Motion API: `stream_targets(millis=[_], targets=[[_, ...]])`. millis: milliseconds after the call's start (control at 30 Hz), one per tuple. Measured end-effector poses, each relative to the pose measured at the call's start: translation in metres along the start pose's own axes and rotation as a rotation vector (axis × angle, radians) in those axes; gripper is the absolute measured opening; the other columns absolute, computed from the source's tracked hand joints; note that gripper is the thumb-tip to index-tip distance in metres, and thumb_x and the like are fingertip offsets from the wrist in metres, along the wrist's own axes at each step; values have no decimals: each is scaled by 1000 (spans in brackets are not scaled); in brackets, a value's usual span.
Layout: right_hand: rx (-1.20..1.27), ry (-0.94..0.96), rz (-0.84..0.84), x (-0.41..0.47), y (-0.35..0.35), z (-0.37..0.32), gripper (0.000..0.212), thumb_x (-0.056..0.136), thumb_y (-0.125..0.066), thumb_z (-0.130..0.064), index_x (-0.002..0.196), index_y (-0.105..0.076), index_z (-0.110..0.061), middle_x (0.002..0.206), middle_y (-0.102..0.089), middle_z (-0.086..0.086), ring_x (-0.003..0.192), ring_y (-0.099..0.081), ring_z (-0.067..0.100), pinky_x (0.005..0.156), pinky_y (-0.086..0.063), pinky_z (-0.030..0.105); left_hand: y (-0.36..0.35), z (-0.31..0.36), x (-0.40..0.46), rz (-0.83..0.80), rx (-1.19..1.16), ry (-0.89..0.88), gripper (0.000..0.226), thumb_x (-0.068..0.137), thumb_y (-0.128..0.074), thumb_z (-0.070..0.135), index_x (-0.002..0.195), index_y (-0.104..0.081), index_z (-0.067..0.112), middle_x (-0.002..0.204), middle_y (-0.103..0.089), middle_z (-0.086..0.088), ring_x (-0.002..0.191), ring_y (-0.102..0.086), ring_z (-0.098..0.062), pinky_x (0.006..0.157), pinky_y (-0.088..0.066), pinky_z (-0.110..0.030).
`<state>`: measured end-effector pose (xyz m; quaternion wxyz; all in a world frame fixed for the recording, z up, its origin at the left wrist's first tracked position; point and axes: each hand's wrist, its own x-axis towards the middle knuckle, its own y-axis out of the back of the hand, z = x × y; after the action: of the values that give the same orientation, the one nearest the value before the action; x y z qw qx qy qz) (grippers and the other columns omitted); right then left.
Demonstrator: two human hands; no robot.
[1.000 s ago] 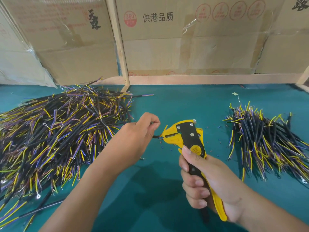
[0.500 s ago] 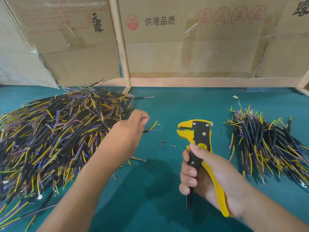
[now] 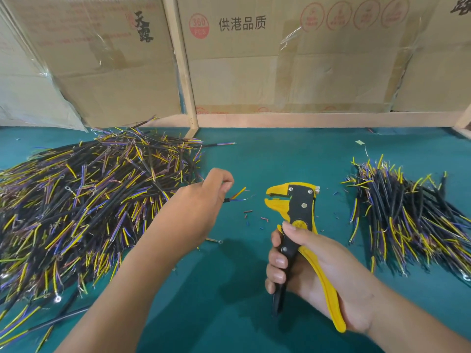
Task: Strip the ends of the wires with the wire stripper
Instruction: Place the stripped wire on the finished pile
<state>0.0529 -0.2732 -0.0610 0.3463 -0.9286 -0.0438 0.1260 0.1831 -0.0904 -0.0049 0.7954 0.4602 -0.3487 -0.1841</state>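
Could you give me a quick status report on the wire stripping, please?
Left hand pinches a wire, end clear of the tool. Right hand grips the wire stripper, jaws open, empty. Nothing between them.

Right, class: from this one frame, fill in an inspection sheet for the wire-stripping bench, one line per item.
Surface: teal mat.
Job's things: yellow-black wire stripper, jaws apart; held wire, cores splayed, clear of the jaws.
Clutter: insulation scraps under the stripper.
Grippers: left hand pinches the wire; right hand grips the stripper handles.
Cables: large pile on the left, smaller pile on the right.
Surroundings: cardboard boxes, wooden frame.
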Motion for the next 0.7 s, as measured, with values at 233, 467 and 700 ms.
stream_targets(millis=[233,467,700], targets=[[4,-12,6,1,1,2,37,77,-87,-39,85,-66,-9,67,-49,10,57,-50,29,64,-51,47,4,-1,0,13,67,-35,25,105,-34,28,115,-52,13,57,-40,2,57,-51,-38,56,-41,-44],[2,-9,-3,0,1,3,35,78,-86,-38,84,-67,-10,69,-49,10,58,-50,29,66,-51,46,-3,-4,1,-70,45,-66,12,106,-34,23,108,-44,18,74,-43,6,62,-44,-16,58,-24,-30],[0,-18,-10,3,5,4,33,81,-84,-36,85,-66,-8,70,-48,11,59,-50,30,66,-50,48,-3,-6,1,-76,4,-110,9,105,-42,18,107,-39,25,85,-50,3,76,-35,-13,63,-23,-24]])
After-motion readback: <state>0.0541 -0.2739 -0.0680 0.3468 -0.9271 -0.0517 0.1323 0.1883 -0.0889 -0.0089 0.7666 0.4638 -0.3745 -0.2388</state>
